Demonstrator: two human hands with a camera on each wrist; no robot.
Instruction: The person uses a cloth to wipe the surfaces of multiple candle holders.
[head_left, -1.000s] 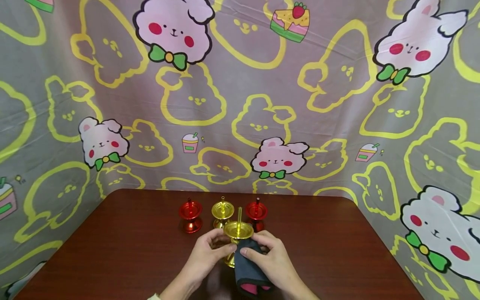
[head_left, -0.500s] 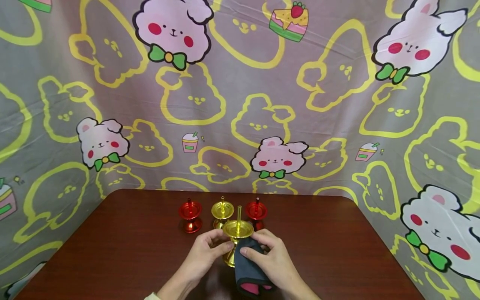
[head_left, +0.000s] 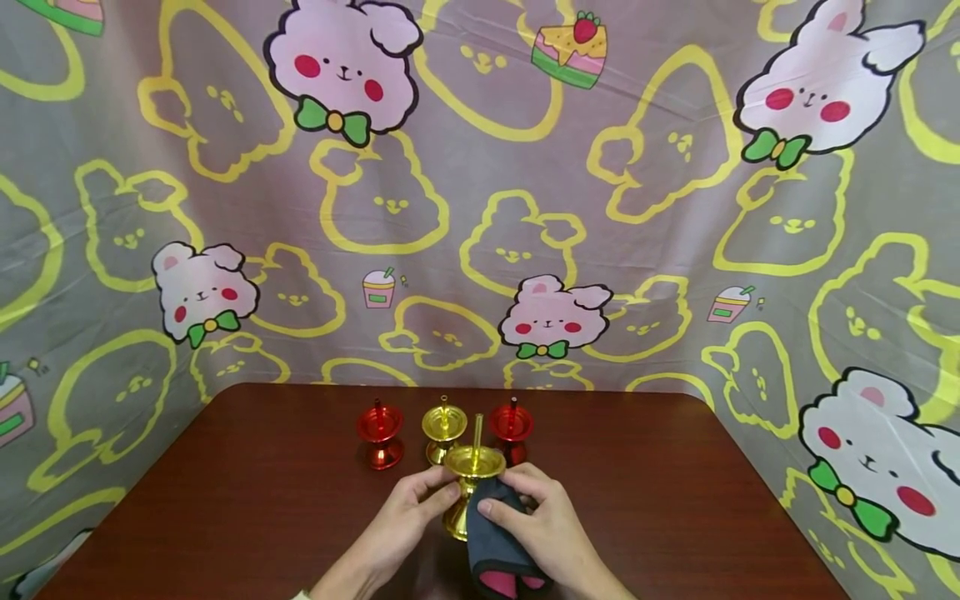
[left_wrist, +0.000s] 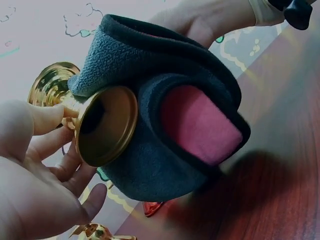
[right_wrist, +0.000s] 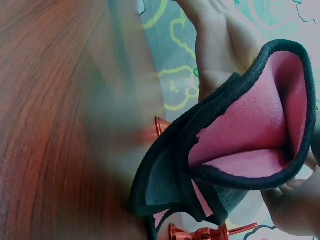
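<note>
A shiny gold candlestick [head_left: 475,461], with a wide dish and a thin upright tube, is held up in front of me. My left hand [head_left: 401,512] pinches its stem under the dish; the left wrist view shows thumb and fingers around the narrow part beside the round base [left_wrist: 115,125]. My right hand [head_left: 551,517] grips a folded dark grey cloth [head_left: 498,537] with black edging and pink lining, pressed against the candlestick's right side. In the right wrist view the cloth [right_wrist: 240,125] hides most of the candlestick and the right fingers.
Behind the hands stand a red candlestick [head_left: 381,429], a smaller-looking gold candlestick [head_left: 444,423] and another red candlestick [head_left: 512,423], in a row on the dark brown table [head_left: 225,500]. A patterned curtain [head_left: 420,167] hangs around the table's back and sides.
My left thumb has shifted slightly left, away from the cloth's edge. The cloth stays against the candlestick, and the head view has tilted a little.
</note>
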